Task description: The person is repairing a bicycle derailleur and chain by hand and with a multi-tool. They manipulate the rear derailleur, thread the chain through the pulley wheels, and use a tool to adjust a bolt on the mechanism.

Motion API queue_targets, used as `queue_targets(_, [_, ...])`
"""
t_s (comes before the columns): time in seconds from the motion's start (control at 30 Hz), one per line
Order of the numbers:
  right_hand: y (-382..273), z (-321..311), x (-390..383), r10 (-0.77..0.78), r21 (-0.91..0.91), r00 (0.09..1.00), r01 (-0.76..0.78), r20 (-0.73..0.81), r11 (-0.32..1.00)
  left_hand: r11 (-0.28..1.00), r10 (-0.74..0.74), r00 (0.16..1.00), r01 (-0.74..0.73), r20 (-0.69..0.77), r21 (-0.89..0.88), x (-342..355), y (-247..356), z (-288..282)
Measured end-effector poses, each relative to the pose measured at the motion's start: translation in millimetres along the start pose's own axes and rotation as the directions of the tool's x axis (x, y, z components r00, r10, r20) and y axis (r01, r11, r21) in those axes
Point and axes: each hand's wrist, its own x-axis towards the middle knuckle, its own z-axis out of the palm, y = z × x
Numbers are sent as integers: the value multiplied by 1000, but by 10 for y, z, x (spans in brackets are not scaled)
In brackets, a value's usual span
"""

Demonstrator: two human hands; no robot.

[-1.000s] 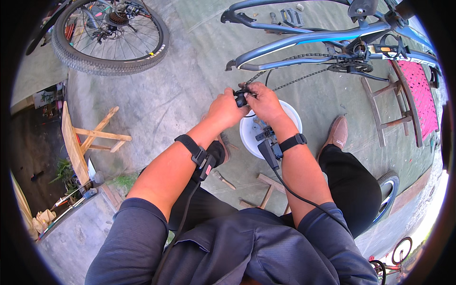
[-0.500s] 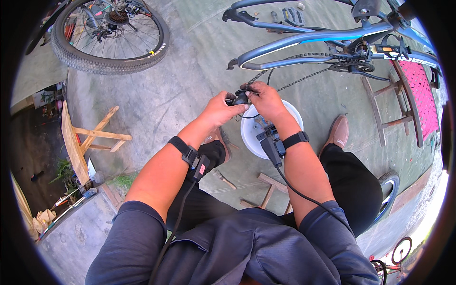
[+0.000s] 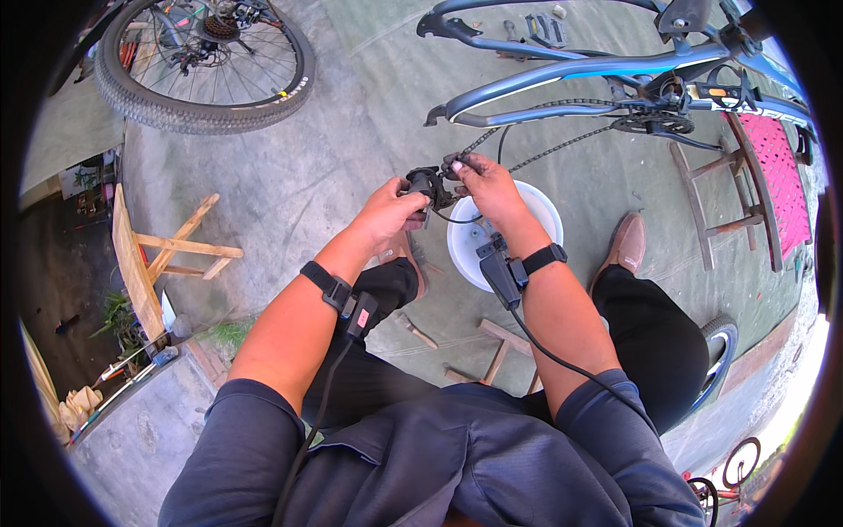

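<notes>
My left hand (image 3: pixel 391 211) is closed on a black derailleur (image 3: pixel 425 184), its thumb lying across the body. Just to its right, my right hand (image 3: pixel 479 184) pinches the upper end of that mechanism where a bicycle chain (image 3: pixel 553 146) runs in, with dark, greasy-looking fingertips. A black cable loops down from the derailleur. Beneath my right hand is a white basin (image 3: pixel 458 262) with small metal parts in it, partly hidden by my forearm and the device strapped to it. The chain runs up to the chainring (image 3: pixel 651 123) on the bike frame.
A blue bicycle frame (image 3: pixel 553 66) spans the top right. A wheel (image 3: pixel 123 92) lies top left. A wooden trestle (image 3: pixel 180 249) stands left, a stool with pink seat (image 3: pixel 771 167) right. Another small wooden piece (image 3: pixel 500 338) and a hammer-like tool (image 3: pixel 417 329) are near my legs.
My left hand has moved left and a little down, turning the derailleur, so more of its black body shows between my hands. My right hand has shifted only slightly.
</notes>
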Motion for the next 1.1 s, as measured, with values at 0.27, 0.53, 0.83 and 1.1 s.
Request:
queue_targets(0.27, [-4,60,7,80,33,997,-80,3,996,985,-1,998,11,58,-174,-54,-106,-130])
queue_targets(0.53, [-35,157,25,69,125,994,-59,-82,990,976,14,998,0,60,-218,-111,-90,-176])
queue_targets(0.83, [-46,80,93,86,346,976,-13,-198,938,958,24,997,-2,74,-286,-189,-96,-217])
queue_targets(1.1, [-152,106,74,14,375,994,28,-107,927,949,54,996,-28,76,-314,-176,-133,-218])
